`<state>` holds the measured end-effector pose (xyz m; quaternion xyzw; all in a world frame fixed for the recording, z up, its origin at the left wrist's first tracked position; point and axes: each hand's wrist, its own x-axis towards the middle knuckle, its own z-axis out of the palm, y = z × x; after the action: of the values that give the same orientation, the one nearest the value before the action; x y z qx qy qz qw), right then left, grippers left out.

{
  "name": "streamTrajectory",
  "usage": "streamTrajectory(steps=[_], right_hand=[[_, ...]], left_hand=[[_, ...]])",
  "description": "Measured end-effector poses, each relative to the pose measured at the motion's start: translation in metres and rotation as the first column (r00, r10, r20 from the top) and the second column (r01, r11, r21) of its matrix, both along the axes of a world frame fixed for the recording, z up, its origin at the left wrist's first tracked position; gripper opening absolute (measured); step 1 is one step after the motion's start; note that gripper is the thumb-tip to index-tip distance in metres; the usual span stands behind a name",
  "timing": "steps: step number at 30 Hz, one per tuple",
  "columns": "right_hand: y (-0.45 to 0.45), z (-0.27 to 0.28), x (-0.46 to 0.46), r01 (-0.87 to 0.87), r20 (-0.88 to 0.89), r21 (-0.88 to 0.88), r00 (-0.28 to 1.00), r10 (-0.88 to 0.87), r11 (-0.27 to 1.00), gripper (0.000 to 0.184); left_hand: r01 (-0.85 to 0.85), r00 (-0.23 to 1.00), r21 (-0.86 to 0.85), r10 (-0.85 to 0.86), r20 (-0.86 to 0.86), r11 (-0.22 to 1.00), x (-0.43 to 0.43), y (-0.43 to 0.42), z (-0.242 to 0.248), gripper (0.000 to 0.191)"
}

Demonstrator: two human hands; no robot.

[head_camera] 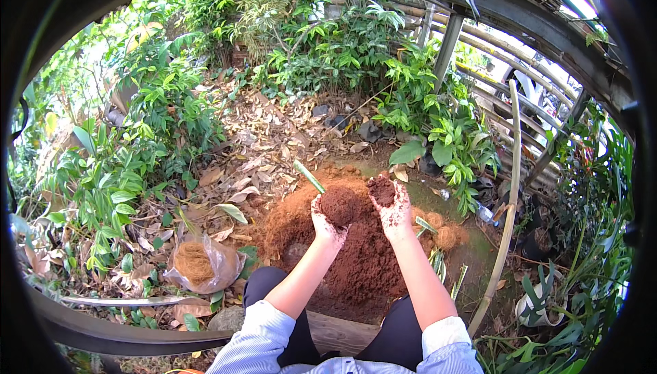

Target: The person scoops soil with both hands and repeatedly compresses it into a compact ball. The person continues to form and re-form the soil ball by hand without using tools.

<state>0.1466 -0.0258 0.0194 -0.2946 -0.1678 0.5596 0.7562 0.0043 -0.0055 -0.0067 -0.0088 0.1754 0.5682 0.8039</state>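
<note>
My left hand [326, 229] cups a round ball of dark brown potting mix [341, 206]. A green leaf cutting with pale edges, like snake plant [309, 176], sticks out from the ball's upper left side. In my right hand [396, 216], palm up, rests a loose clump of the same mix [382, 191]. Crumbs cling to both palms and fingers. Under my hands a heap of dark moist mix [364, 271] lies on the ground between my knees. Lighter orange-brown coir [287, 217] spreads along its far and left sides.
A clear plastic bag [226, 266] with fibre [193, 262] stands left. Fibre balls [447, 237] and leaf cuttings [458, 281] lie right. A bent wooden pole [505, 225], a plastic bottle [486, 214] and a white pot [539, 302] are farther right. Shrubs and a bamboo fence [493, 86] stand beyond.
</note>
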Motion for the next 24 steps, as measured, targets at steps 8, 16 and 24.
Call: streamTrajectory(steps=[8, 16, 24], right_hand=[[0.0, -0.015, -0.027, 0.052, 0.355, -0.042, 0.934, -0.034, 0.998, 0.041], [-0.01, -0.008, -0.052, 0.146, 0.709, 0.108, 0.683, -0.179, 0.983, 0.043], [-0.022, 0.003, -0.064, -0.129, 0.973, 0.194, 0.15, -0.175, 0.972, 0.046]], left_hand=[[-0.071, 0.997, -0.004, 0.071, -0.029, 0.997, 0.014, -0.004, -0.003, 0.045], [-0.132, 0.99, 0.023, 0.133, -0.05, 0.991, 0.022, 0.001, -0.004, 0.048], [-0.003, 0.998, 0.006, 0.003, 0.059, 1.0, 0.015, -0.003, 0.002, 0.065]])
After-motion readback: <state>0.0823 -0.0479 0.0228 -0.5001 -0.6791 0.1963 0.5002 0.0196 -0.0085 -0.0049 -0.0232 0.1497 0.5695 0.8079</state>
